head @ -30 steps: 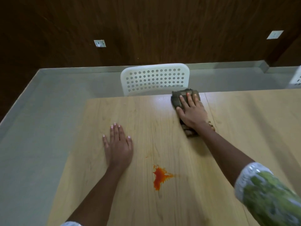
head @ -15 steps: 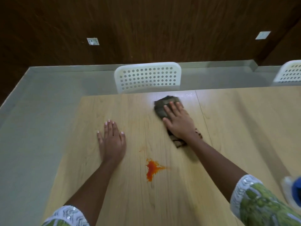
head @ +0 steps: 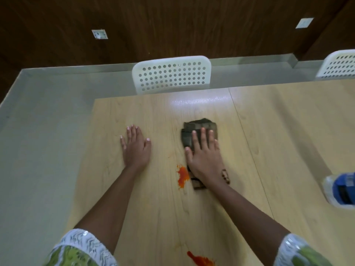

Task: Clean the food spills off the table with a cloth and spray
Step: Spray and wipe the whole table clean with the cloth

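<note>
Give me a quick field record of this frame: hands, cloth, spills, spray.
left hand: flat on the table, fingers straight, holds nothing
right hand: pressed flat on the cloth
cloth: dark, folded, its left edge touching the upper spill
upper spill: orange, unwiped
lower spill: orange, at the near edge of the view
spray bottle: blue, far right, cut off by the frame
</note>
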